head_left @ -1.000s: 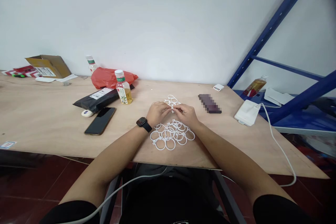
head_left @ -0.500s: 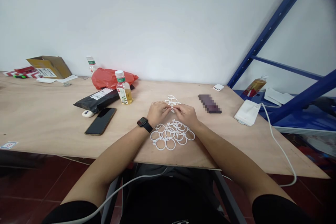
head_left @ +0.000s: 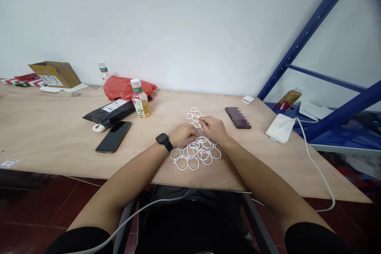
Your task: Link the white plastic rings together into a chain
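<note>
Pile: we see white rings heaped in a loose pile [head_left: 193, 153] on the table [head_left: 160, 107], before the person's body.
Chain: just beyond the pile we find more white rings in a chain [head_left: 194, 116].
Right hand: we see the right hand [head_left: 213, 128] beyond the pile, thumb and forefinger pinched together on the chain's right side.
Left hand: we see the left hand [head_left: 182, 135] at the pile's far left edge, palm down, fingers loosely bent; we cannot tell whether it has hold of a ring.
Watch: left of the pile, we note a black watch [head_left: 162, 139] on the left wrist.
Phones: we see one phone [head_left: 113, 137] well left of the pile, another dark phone [head_left: 238, 118] beyond it to the right, partly blurred.
Bottle: beyond the pile, leftward, we see a bottle [head_left: 140, 100] standing upright by a red bag [head_left: 117, 88].
Charger: far right of the pile, we see a white charger [head_left: 278, 129] with a cable [head_left: 315, 162].
</note>
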Motion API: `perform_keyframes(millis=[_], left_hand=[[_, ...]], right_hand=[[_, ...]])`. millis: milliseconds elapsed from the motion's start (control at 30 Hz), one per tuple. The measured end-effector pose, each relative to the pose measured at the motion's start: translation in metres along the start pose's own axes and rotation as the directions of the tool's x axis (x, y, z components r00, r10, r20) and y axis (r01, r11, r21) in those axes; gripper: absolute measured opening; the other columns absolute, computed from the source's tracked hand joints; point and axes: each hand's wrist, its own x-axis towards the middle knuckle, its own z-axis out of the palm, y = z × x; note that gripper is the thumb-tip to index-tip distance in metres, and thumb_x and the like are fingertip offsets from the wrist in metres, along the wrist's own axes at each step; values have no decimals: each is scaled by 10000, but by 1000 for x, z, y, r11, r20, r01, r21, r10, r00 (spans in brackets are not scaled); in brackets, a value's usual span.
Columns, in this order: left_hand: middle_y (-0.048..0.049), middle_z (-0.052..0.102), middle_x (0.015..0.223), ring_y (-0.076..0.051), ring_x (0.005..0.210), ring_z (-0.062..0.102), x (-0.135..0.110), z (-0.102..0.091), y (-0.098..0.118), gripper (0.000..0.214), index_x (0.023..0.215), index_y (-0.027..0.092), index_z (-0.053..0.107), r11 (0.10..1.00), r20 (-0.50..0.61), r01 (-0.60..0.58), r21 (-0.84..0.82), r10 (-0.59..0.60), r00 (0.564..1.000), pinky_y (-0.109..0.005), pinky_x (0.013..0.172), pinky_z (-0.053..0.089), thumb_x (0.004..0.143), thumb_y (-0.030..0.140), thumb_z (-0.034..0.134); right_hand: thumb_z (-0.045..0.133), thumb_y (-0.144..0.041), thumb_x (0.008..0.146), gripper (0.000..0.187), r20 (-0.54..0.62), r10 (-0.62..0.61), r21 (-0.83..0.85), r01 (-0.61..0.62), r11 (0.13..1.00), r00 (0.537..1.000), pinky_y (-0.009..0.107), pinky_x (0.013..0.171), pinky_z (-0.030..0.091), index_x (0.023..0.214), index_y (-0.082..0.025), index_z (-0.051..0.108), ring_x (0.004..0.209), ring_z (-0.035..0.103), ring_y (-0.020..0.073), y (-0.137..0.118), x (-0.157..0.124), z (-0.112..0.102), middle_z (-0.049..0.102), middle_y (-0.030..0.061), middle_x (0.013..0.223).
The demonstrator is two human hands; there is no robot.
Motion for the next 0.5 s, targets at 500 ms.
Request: perform_keyframes(millis=[500], left_hand=[[-48, 712, 845, -170, 783, 624, 0, -9, -6, 149, 930, 165, 677, 976, -420, 137, -171, -198, 885, -309, 764, 490, 889, 276, 586]], right_hand=[[554, -268, 909, 242, 60, -31, 214, 18, 977, 998, 296, 772, 508, 1106, -248, 692, 857, 670, 183, -12, -1, 5, 737, 40, 981]])
